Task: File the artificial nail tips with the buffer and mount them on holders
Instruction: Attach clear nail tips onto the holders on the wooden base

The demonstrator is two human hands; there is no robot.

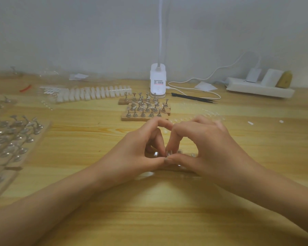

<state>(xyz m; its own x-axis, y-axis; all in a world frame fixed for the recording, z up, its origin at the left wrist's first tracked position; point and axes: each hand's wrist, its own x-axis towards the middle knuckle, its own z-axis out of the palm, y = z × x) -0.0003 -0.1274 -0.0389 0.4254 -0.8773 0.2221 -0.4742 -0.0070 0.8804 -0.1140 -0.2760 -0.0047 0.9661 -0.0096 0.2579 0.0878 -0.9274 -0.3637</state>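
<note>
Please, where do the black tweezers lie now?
In the head view, the black tweezers lie flat on the far side of the table, right of centre, between the white lamp base and the power strip.

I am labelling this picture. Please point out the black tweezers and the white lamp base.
black tweezers (194,98): head view, middle of its length.
white lamp base (158,82): head view, front face.

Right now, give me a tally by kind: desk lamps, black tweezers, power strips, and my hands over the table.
Desk lamp: 1
Black tweezers: 1
Power strip: 1
Hands: 2 (left hand, right hand)
Total: 5
</note>
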